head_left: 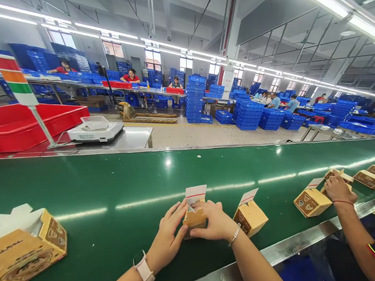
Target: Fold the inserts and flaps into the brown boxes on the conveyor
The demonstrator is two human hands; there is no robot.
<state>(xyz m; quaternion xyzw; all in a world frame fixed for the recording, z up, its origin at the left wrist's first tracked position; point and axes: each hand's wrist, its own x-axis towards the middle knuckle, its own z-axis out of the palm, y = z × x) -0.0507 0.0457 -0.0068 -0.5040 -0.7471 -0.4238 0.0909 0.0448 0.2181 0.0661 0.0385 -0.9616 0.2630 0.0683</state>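
Observation:
A small tan cardboard box (pixel 194 215) with its white lid flap standing open sits on the green conveyor belt (pixel 113 184). My left hand (pixel 168 238), with a pale watch on the wrist, grips the box's left side. My right hand (pixel 214 222), wearing a thin bracelet, grips its right side and top edge. A second open box (pixel 249 215) lies tilted just right of my right hand, apart from it. A larger open carton (pixel 24 248) rests at the belt's near left.
A co-worker's hand (pixel 338 188) at the right touches one of several small boxes (pixel 312 201) along the belt. A metal rail (pixel 288 247) edges the belt. Beyond stand a scale (pixel 95 130), a red bin (pixel 19 126), stacked blue crates (pixel 248 115) and seated people.

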